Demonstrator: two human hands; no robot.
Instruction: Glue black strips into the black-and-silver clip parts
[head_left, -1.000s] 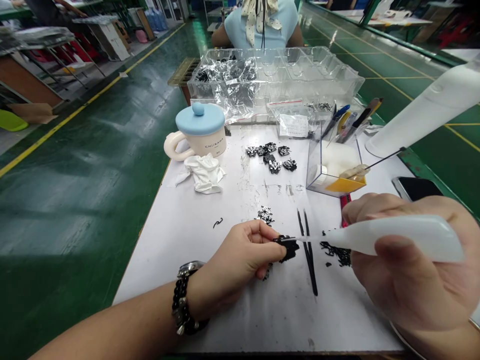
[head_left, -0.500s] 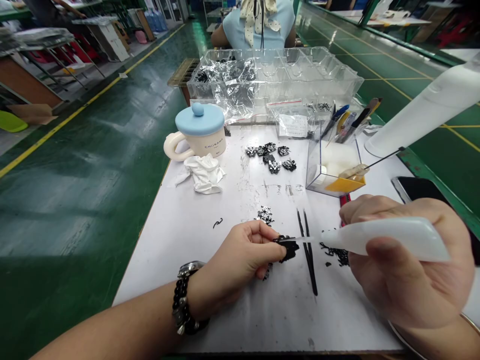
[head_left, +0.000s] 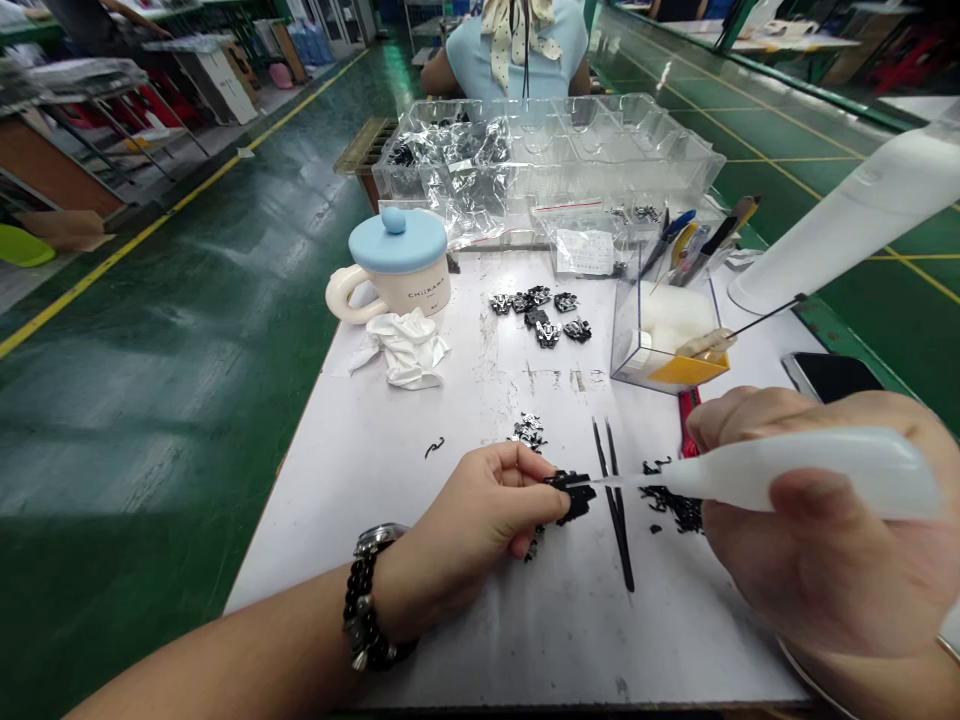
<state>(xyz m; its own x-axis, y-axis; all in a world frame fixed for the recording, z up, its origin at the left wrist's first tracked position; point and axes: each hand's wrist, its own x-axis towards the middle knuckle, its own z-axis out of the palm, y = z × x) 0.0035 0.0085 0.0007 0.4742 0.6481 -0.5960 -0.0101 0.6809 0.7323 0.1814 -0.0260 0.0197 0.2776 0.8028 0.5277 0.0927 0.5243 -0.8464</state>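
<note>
- Left hand (head_left: 487, 520) pinches a small black part (head_left: 574, 495) just left of the black tweezers (head_left: 615, 500).
- Right hand (head_left: 817, 540) grips a white applicator (head_left: 772, 475), its tip on the part (dabbing step, seemingly); next likely needs steadiness.

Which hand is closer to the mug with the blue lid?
Left. The left hand lies in front of the mug, slightly to its right; the right hand is far across the table.

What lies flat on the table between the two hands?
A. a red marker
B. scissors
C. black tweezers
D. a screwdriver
C: the black tweezers lie on the white table between the left hand, which pinches a small black part, and the right hand holding the white applicator.
</note>
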